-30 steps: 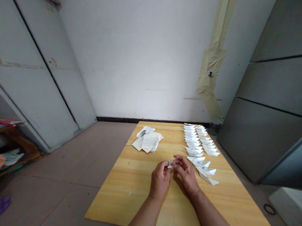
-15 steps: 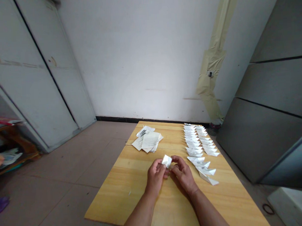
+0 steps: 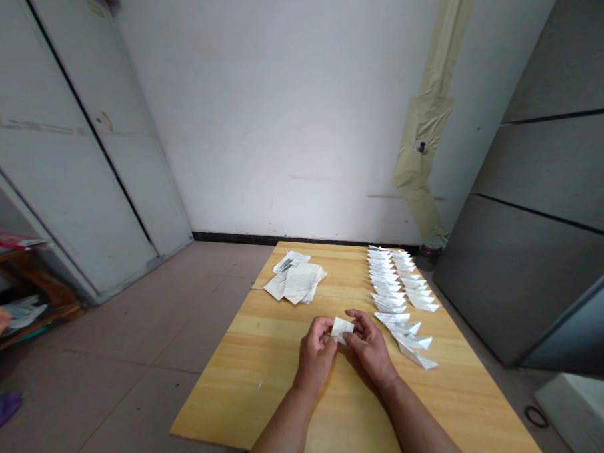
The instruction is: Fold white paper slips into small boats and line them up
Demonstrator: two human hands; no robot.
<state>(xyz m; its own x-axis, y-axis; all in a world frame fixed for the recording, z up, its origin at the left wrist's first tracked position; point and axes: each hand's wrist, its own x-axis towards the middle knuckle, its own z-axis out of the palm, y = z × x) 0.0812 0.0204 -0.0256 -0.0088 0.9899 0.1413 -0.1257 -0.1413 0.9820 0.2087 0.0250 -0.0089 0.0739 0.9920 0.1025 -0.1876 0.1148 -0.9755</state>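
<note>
A small folded piece of paper [image 3: 342,327] is held between my two hands, just above the wooden table. My left hand [image 3: 315,351] grips its left edge, with the thumb in front and fingers curled behind. On the other side my right hand [image 3: 370,349] pinches the paper's right edge with its thumb, the index finger raised behind. To the right of my hands lie folded paper boats [image 3: 387,291] in rows, the closest ones [image 3: 412,345] spread more loosely. Beyond my left hand rests a loose pile of printed paper sheets [image 3: 300,280].
The wooden table [image 3: 239,383] reaches toward a white wall [image 3: 277,121]. Grey cabinets [image 3: 548,256] stand at the right, and white cupboard doors [image 3: 74,170] at the left. A white box [image 3: 585,404] sits on the floor at lower right.
The folded paper has shifted slightly right and down between my hands and turned a little. My left hand has moved slightly right. The pile and the boats are unchanged.
</note>
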